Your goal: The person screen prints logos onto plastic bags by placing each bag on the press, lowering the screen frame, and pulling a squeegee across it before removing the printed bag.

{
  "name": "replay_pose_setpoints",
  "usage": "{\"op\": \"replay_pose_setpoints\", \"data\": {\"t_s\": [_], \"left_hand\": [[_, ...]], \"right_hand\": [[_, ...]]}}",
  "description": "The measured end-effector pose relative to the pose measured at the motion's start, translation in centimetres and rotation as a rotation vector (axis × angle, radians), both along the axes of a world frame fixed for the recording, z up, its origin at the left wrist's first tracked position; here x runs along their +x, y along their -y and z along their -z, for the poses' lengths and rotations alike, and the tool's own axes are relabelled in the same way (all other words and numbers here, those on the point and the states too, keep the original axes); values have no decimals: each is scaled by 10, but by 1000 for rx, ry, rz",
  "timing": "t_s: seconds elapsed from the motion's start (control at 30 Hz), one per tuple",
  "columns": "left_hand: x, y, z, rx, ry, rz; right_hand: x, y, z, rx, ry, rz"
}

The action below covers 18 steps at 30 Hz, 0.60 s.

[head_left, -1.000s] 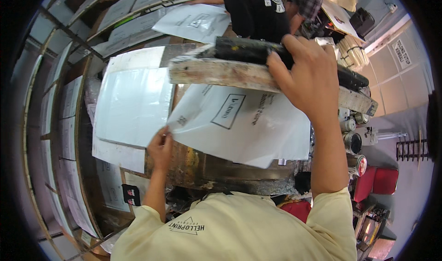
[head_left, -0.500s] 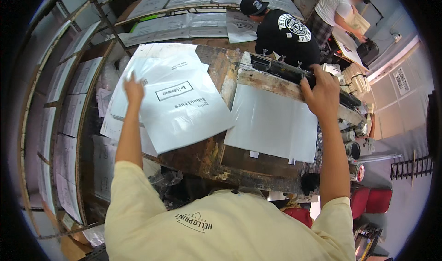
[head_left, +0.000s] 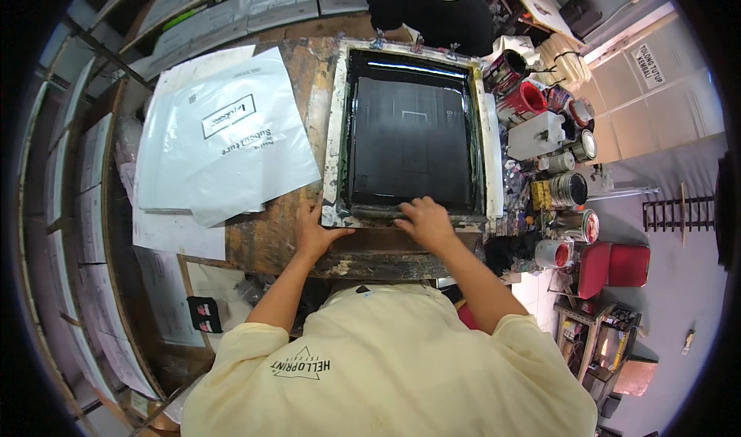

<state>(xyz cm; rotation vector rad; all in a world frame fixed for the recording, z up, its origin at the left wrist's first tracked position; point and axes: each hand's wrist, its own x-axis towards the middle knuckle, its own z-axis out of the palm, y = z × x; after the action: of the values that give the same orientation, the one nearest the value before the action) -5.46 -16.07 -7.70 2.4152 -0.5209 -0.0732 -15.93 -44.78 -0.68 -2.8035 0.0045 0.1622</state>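
Note:
A screen printing frame (head_left: 334,140) with a pale, ink-stained rim and dark mesh lies flat on the wooden bench. My left hand (head_left: 312,235) grips its near left corner, thumb stretched along the near edge. At the near end of the mesh, my right hand (head_left: 429,222) has its fingers curled over a dark bar that looks like a squeegee (head_left: 378,212); the hand partly hides it. To the left lies a stack of white plastic bags, the printed top bag (head_left: 255,148) set askew on it.
Paint cans, a red tub (head_left: 527,97) and a white jug (head_left: 532,136) crowd the bench's right side. Clamps (head_left: 417,45) stand at the frame's far edge. Racks of printed bags (head_left: 96,159) line the left. A co-worker in black (head_left: 432,9) is beyond the bench; a red chair (head_left: 610,269) stands right.
The screen frame has come down from its raised tilt and now covers the white bag beneath it. My left hand has moved from the bag stack to the frame; my right hand has come nearer.

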Motion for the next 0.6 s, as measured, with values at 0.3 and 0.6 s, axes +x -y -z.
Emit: {"op": "replay_pose_setpoints", "data": {"t_s": [0.3,0.6], "left_hand": [[1,-7,20,127,-48,38],[2,4,-14,-55,-237,-12]], "right_hand": [[113,54,58,-115,260,-56],[324,173,40,-124,244,-92]]}}
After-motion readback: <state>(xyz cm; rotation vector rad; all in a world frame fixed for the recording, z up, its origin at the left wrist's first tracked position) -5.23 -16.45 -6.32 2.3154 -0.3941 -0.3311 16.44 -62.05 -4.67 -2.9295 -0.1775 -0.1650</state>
